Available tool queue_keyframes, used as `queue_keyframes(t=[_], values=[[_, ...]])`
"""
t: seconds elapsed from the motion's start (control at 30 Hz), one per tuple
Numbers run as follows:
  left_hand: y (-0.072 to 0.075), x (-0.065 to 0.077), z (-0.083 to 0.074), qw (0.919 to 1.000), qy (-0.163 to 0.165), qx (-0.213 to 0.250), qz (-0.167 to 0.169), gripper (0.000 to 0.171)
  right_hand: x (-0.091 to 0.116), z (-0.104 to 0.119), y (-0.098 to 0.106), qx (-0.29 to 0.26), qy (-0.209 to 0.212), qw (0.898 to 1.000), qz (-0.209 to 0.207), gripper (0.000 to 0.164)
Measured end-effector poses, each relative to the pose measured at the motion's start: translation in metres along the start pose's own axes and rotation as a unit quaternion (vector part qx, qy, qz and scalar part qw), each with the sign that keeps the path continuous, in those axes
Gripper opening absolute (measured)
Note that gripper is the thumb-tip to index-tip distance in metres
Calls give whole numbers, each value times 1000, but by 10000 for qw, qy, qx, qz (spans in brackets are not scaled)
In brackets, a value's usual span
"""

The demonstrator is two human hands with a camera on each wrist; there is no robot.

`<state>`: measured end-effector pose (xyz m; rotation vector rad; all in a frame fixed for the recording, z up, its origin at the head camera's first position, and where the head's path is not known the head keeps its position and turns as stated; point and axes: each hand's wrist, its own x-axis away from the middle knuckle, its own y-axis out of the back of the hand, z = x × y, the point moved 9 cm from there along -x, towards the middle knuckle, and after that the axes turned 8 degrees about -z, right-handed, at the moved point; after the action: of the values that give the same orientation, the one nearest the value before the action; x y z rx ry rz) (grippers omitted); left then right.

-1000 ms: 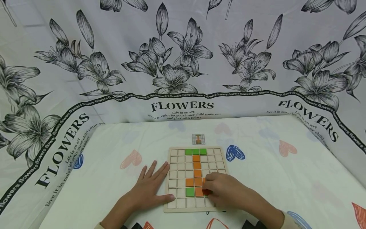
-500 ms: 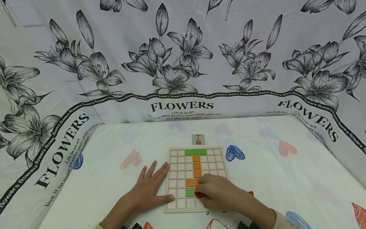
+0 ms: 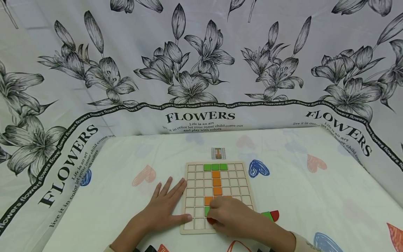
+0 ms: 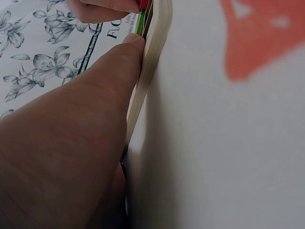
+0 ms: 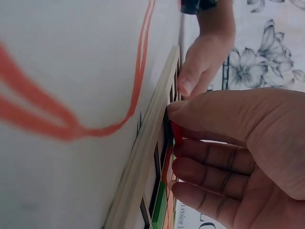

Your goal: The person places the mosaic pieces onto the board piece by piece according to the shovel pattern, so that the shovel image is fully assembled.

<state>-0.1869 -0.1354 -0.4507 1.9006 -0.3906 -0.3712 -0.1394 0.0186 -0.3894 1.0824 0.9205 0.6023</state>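
Observation:
A wooden grid board [image 3: 189, 222] lies on the table with green tiles [image 3: 215, 167] along its far row and orange tiles [image 3: 216, 182] down the middle. In the head view my right hand [image 3: 233, 217] pinches a small red tile [image 3: 211, 221] low over the board's near rows. The right wrist view has this red piece [image 5: 177, 133] between thumb and fingers; its full shape is hidden. My left hand [image 3: 165, 208] lies with fingers spread along the board's left side, its thumb resting on the edge. Below my right hand, part of a green tile [image 3: 206, 211] shows.
Right of the board, by my right forearm, lie a green piece [image 3: 268, 215] and a red piece with a rounded side [image 3: 275, 215]. A small pattern card [image 3: 218, 153] lies beyond the far edge. A flower-printed cloth [image 3: 201, 119] hangs behind the table.
My right hand has moved left and slightly nearer along the board, carrying the red tile. The green and red pieces by the forearm have come into view. My left hand stays put.

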Motion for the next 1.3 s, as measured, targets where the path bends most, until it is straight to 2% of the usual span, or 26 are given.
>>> queue_keyframes(t=[0.3,0.67,0.93,1.13,1.3], values=[[1,0,-1,10000,5,-1,14,106,-2,3,-5,144,-67,9997,167,7],[0,0,0,10000,-67,29,-32,105,1,11,-7,349,132,9993,-56,7],[0,0,0,10000,-57,36,-35,105,3,8,-8,197,-212,9995,88,9],[0,0,-1,9999,-95,17,-50,105,7,14,-5,384,310,9985,-220,6],[0,0,0,9998,-137,15,-109,104,17,18,-1,395,590,9968,-369,11]])
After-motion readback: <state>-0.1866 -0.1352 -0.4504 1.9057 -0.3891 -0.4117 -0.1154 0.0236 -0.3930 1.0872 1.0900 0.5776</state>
